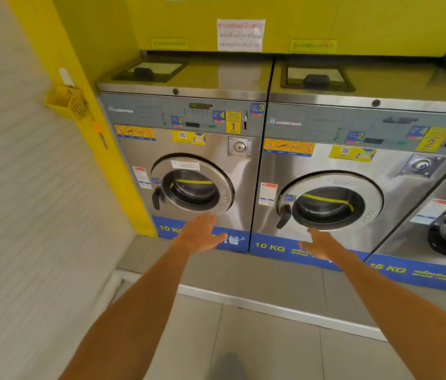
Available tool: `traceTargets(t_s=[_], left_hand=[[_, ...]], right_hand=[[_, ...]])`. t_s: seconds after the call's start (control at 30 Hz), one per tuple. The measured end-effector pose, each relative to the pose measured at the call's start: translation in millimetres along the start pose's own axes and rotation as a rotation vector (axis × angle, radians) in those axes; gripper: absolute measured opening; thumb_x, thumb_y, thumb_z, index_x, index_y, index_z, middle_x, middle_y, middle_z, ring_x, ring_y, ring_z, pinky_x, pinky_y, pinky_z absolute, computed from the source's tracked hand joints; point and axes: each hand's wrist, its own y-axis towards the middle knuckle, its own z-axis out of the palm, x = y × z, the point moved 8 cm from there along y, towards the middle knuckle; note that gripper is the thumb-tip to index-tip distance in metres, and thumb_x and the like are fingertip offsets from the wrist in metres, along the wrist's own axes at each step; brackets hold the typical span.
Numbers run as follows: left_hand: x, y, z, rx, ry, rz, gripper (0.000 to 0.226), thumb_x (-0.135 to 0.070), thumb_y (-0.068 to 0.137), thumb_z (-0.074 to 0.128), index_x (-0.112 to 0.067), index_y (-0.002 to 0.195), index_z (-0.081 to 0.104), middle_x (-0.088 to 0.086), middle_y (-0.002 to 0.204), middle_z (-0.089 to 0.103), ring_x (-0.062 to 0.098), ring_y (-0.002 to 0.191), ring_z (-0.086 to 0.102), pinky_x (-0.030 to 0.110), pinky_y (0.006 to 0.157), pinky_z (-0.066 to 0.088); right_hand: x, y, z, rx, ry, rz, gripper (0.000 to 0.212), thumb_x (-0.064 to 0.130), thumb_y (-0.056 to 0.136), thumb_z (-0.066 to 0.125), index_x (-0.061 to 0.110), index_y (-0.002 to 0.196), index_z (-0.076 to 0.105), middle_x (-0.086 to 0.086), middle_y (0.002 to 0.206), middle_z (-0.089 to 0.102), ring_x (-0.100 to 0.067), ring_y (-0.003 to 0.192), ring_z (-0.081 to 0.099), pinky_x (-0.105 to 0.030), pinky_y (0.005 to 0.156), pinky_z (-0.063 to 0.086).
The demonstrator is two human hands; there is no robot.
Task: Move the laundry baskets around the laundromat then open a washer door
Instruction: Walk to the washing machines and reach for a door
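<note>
No laundry basket shows in this view, so the step in hand looks to be the last one: opening a washer door. Two front-loading 10 KG machines face the person, both shut. The left hand (200,233) is stretched forward with fingers spread wide and empty, palm down, its fingertips just below the lower rim of the left washer door (192,185). The right hand (319,244) is likewise wide and empty, thumb out to the inside, reaching just under the rim of the right washer door (330,201). Neither hand appears to touch a door; both arms are nearly straight and slope downward from the camera.

To do this well, I would pick one machine and go for its latch rather than the glass or rim. The black door handle (157,198) of the left washer sits up and to the left of the left hand, on the door's left edge; the right washer's black handle (283,216) lies up and to the left of the right hand. Since each handle is on the left, the hinges are probably on the right, so the door should swing toward the right. Close the fingers around the lever, pull it to release the catch, then draw the door outward, keeping the other hand clear of its arc.
</note>
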Motion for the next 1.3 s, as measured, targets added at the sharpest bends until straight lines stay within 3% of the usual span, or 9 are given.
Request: traceTargets(t_s=[0.17, 0.47, 0.6, 0.7, 0.87, 1.0, 1.3], left_hand=[[-11, 107, 5, 0.037, 0.033, 0.024, 0.078, -0.061, 0.092, 0.051, -0.016, 0.153, 0.032, 0.012, 0.158, 0.034, 0.033, 0.144, 0.034, 0.047, 0.114, 0.032], [-13, 297, 39, 0.153, 0.100, 0.097, 0.080, -0.062, 0.090, 0.052, -0.013, 0.151, 0.033, 0.011, 0.155, 0.037, 0.032, 0.142, 0.037, 0.044, 0.114, 0.035], [-16, 349, 57, 0.213, 0.124, 0.122, 0.089, -0.060, 0.092, 0.053, -0.015, 0.159, 0.016, 0.012, 0.166, 0.016, 0.032, 0.152, 0.021, 0.045, 0.121, 0.024], [-23, 369, 61, 0.223, 0.140, 0.143, 0.092, -0.060, 0.090, 0.054, -0.017, 0.160, 0.010, 0.011, 0.168, 0.005, 0.031, 0.154, 0.011, 0.045, 0.123, 0.019], [-32, 383, 65, 0.256, 0.209, 0.193, 0.095, -0.065, 0.089, 0.052, -0.022, 0.160, 0.006, 0.010, 0.168, -0.001, 0.035, 0.155, 0.001, 0.054, 0.124, 0.012], [-30, 385, 70, 0.253, 0.273, 0.240, 0.095, -0.066, 0.089, 0.052, -0.021, 0.160, 0.008, 0.009, 0.168, -0.001, 0.035, 0.155, -0.002, 0.057, 0.123, 0.011], [-28, 385, 69, 0.232, 0.354, 0.275, 0.099, -0.070, 0.086, 0.051, -0.019, 0.160, 0.008, 0.010, 0.168, 0.003, 0.035, 0.155, 0.003, 0.059, 0.121, 0.014]], right_hand=[[-9, 104, -5, 0.014, -0.016, 0.024, 0.062, 0.039, 0.098, 0.051, 0.002, 0.144, 0.036, -0.019, 0.146, 0.046, -0.034, 0.131, 0.048, -0.041, 0.104, 0.042], [-42, 282, 45, 0.083, 0.195, 0.259, 0.043, 0.031, 0.097, 0.050, -0.002, 0.124, 0.050, -0.025, 0.126, 0.058, -0.035, 0.107, 0.058, -0.042, 0.091, 0.045], [-41, 327, 53, 0.046, 0.361, 0.343, 0.045, 0.031, 0.099, 0.048, -0.006, 0.124, 0.051, -0.027, 0.120, 0.061, -0.042, 0.112, 0.059, -0.045, 0.091, 0.045], [-37, 349, 56, 0.040, 0.425, 0.386, 0.042, 0.025, 0.100, 0.047, -0.008, 0.127, 0.048, -0.028, 0.125, 0.060, -0.041, 0.118, 0.055, -0.040, 0.089, 0.043], [-36, 365, 68, 0.007, 0.559, 0.446, 0.036, 0.019, 0.100, 0.048, -0.006, 0.126, 0.045, -0.028, 0.119, 0.061, -0.042, 0.110, 0.059, -0.042, 0.084, 0.046], [-42, 363, 67, -0.041, 0.541, 0.419, 0.044, 0.025, 0.094, 0.060, -0.001, 0.127, 0.047, -0.024, 0.114, 0.063, -0.040, 0.105, 0.062, -0.046, 0.088, 0.053], [-57, 346, 80, 0.002, 0.533, 0.399, 0.054, 0.036, 0.090, 0.063, 0.000, 0.129, 0.049, -0.024, 0.120, 0.061, -0.041, 0.111, 0.060, -0.046, 0.092, 0.050]])
